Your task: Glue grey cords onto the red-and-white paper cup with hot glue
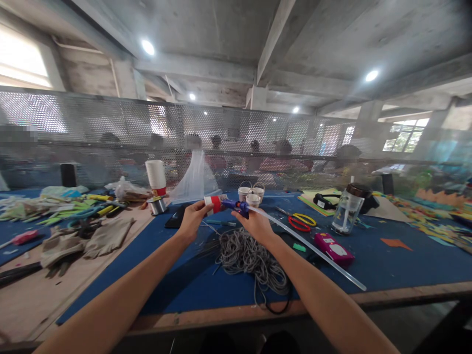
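Note:
My left hand [192,217] is closed around a red and white paper cup [213,204], tipped on its side with one end toward the right. A blue hot glue gun [242,208] is gripped in my right hand [258,225], its nozzle pointing left at the cup; whether they touch I cannot tell. From the back of the gun a long clear glue stick [313,249] slants out to the lower right. Just beyond the gun stand several small white buckets [253,199] with thin loop handles. Below my hands lies a tangled heap of grey cord [243,253].
Scissors [299,222], a purple box [334,249] and a glass bottle [347,211] sit to the right. At left are stacked paper cups [155,175], a wire spool [158,205] and work gloves [106,238]. A perforated metal screen [236,125] closes off the back.

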A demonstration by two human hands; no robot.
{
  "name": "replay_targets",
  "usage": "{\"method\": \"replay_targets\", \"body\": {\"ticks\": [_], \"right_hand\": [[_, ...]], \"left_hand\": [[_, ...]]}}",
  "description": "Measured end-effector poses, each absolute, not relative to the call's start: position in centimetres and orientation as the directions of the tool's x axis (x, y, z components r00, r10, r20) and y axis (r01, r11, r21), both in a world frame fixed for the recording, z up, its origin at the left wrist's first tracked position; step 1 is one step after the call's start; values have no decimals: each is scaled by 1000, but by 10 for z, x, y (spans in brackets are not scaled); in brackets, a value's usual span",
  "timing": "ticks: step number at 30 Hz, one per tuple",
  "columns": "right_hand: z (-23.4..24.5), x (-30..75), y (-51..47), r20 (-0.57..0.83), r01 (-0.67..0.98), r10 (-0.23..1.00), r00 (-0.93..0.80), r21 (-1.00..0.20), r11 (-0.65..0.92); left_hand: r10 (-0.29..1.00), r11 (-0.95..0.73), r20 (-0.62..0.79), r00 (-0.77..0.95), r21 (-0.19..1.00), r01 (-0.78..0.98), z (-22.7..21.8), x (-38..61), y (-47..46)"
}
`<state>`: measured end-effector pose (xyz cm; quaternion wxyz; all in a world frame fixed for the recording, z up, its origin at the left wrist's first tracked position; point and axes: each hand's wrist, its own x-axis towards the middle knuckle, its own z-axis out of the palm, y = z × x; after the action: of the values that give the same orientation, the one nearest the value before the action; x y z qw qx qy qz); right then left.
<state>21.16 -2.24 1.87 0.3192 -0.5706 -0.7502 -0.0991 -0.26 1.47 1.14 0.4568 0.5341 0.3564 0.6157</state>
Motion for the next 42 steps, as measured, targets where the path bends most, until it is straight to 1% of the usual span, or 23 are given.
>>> {"method": "replay_targets", "body": {"ticks": [12,20,34,42], "right_hand": [[20,212,-23,583,919,799,-146,-220,328],[18,212,-23,589,924,796,-138,-212,317],[18,212,-23,590,927,792,-155,-190,323],[19,212,-24,580,930,799,-158,-185,318]], "left_hand": [[955,-292,296,-7,938,-185,15,-1,9],[950,-302,311,4,925,-233,14,-2,13],[954,-287,299,5,922,-259,18,-1,9],[946,-312,325,7,913,-263,13,-4,16]]}}
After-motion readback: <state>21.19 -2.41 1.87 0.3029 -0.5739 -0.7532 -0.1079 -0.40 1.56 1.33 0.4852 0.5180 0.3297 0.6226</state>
